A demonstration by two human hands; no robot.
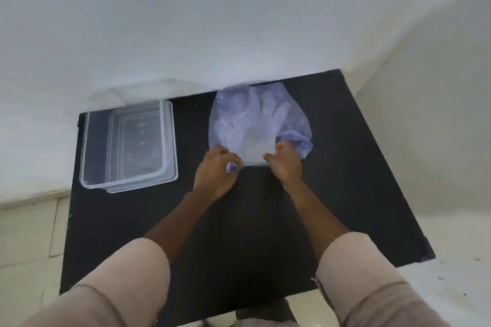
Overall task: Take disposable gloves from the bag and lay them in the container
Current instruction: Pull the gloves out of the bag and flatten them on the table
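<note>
- So far, nothing sits in the container (127,141), which lies at the left of the worktop (239,220).
- The gloves (255,119) are all inside the bag (297,125).
- Left hand (215,172) and right hand (285,162) each pinch the bag's near edge.
- Opening, removal and laying all remain, I judge.

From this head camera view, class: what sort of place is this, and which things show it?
Probably a plain indoor room, perhaps at home: a black table against a bare white wall, with pale tiled floor beside it.
</note>
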